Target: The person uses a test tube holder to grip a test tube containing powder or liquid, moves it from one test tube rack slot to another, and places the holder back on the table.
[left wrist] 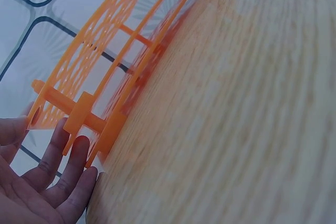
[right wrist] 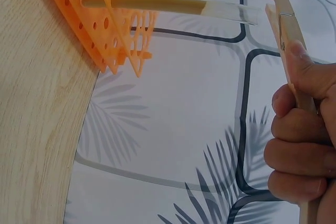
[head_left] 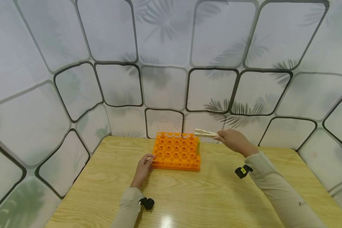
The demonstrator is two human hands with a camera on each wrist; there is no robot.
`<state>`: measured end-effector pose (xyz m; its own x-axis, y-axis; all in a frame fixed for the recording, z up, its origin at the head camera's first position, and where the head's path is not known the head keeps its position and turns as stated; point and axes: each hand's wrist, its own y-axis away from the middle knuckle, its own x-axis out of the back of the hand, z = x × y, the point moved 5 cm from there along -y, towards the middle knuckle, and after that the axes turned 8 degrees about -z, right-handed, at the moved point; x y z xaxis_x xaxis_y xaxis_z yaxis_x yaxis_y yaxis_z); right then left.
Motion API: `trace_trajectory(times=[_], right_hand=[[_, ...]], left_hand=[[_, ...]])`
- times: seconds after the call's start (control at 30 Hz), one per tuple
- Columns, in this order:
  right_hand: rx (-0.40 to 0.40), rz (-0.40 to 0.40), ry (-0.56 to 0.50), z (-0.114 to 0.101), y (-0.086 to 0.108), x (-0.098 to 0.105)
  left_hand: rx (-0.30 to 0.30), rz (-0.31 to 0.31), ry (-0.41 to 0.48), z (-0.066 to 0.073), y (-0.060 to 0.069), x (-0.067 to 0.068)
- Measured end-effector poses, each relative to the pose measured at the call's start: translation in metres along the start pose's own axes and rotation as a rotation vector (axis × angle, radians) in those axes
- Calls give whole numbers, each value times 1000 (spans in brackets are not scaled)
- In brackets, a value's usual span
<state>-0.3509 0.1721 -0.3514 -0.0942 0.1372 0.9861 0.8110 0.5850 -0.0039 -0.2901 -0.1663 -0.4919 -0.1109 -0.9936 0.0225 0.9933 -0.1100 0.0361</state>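
Observation:
An orange test tube rack (head_left: 175,165) stands on the table, its top plate full of round holes. My left hand (head_left: 143,166) holds the rack's left end; in the left wrist view the thumb is by the top plate and the fingers lie against the lower tiers (left wrist: 80,111). At the rack's right side stands one glass test tube (right wrist: 157,4) with yellowish liquid, its upper end clear. My right hand (head_left: 236,141) grips a wooden test tube clamp (right wrist: 289,24) by its handle. The clamp's tip is close to the tube's mouth; whether they touch I cannot tell.
The wood-grain table (head_left: 171,193) stretches in front of the rack and to both sides. Right behind the rack rises a pale curtain (head_left: 165,85) with dark rounded outlines and palm leaf prints. Each wrist carries a small black camera (head_left: 147,203).

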Motion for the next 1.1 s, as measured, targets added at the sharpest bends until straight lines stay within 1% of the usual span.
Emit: trace_trajectory(times=[0.1, 0.17, 0.3, 0.4, 0.53, 0.7, 0.83, 0.93, 1.0, 1.1], right_hand=[[13, 13, 6, 0, 1, 0], [15, 15, 10, 0, 2, 0], [26, 10, 32, -1, 5, -1], [36, 4, 39, -3, 7, -1], [38, -9, 29, -6, 10, -2], [43, -19, 29, -9, 14, -6], [57, -9, 23, -10, 16, -9], [61, -1, 26, -11, 18, -12], [65, 3, 24, -11, 19, -14], [71, 5, 11, -11, 21, -17]], left_hand=[[4, -6, -2, 5, 3, -1], [2, -10, 6, 4, 2, -1], [-11, 0, 22, -7, -4, 1], [-23, 18, 8, -15, -8, 2], [-40, 34, -10, -17, -9, 2], [-49, 36, -10, -16, -7, 1], [-33, 33, -1, -16, -7, 2], [-24, 20, 12, -15, -8, 2], [-20, 7, 20, -11, -6, 2], [-15, -7, 19, -1, -1, 0]])
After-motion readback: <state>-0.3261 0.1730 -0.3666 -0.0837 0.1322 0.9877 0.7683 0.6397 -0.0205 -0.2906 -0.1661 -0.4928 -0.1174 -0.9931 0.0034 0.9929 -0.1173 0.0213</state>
